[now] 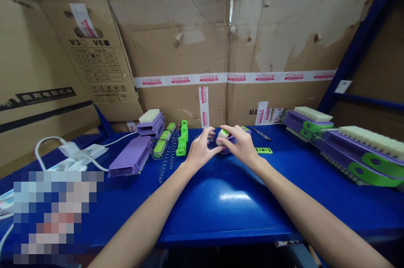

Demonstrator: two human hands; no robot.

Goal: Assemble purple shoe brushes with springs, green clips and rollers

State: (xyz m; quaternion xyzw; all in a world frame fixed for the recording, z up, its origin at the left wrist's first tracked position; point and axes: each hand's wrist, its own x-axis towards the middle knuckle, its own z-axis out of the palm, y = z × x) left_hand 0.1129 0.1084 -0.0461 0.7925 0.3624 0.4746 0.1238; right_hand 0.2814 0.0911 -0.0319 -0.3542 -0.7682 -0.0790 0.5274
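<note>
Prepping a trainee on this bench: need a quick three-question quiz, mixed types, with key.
1. True or false: the right hand has its fingers on a small white-and-green part.

2. In the picture, what lies just right of the springs?
A) the power strip
B) a row of bright green pieces
C) a purple block

3. Fill in: the nearest brush stack at the picture's right has cream bristles, purple bodies and ___ fittings.

Key: 1. True. 2. B. 3. Green.
</note>
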